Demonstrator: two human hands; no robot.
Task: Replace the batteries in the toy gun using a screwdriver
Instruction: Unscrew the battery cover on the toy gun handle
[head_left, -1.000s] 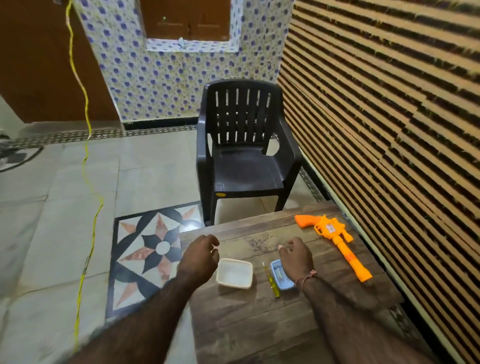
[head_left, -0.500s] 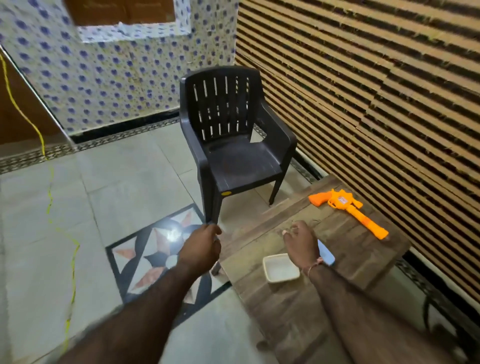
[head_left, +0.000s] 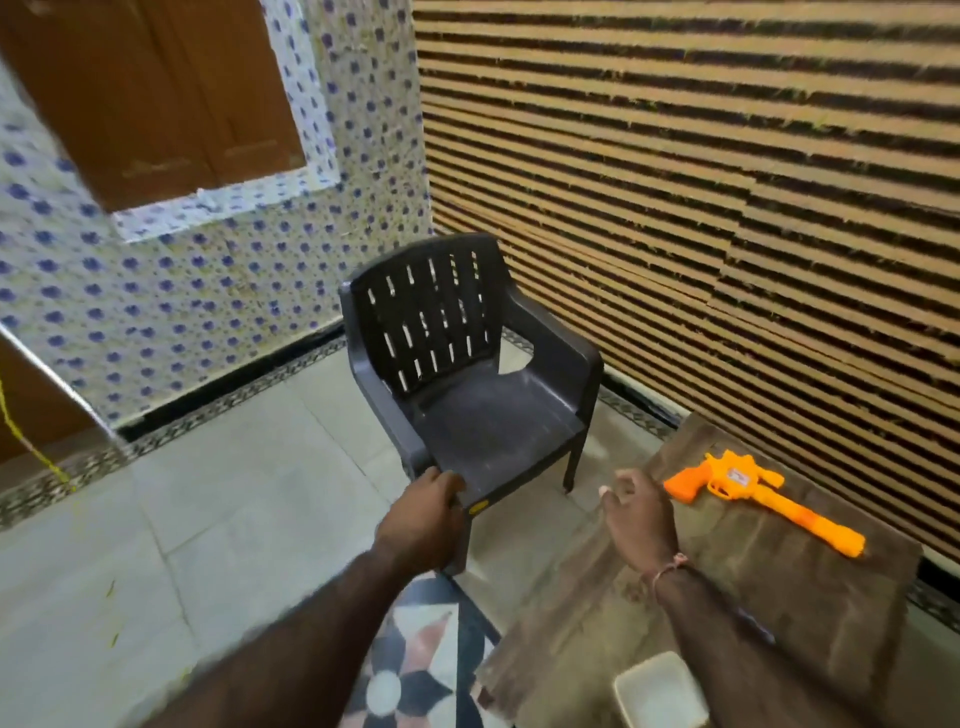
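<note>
Reaching for the chair, leaving the table

Left hand (head_left: 423, 525) is now closing on the chair (head_left: 467, 384) seat's front edge; right hand (head_left: 636, 514), fingers loosely spread and empty, is lifting off the table (head_left: 779, 587); toy gun (head_left: 758, 496) is lying untouched near the far edge.

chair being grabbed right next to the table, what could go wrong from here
The left hand grips the front edge of the black chair. If it is pulled in, its leg may bump the wooden table and shake the orange toy gun. The white tray sits at the table's near edge, beside the right forearm, and could get knocked off.
</note>
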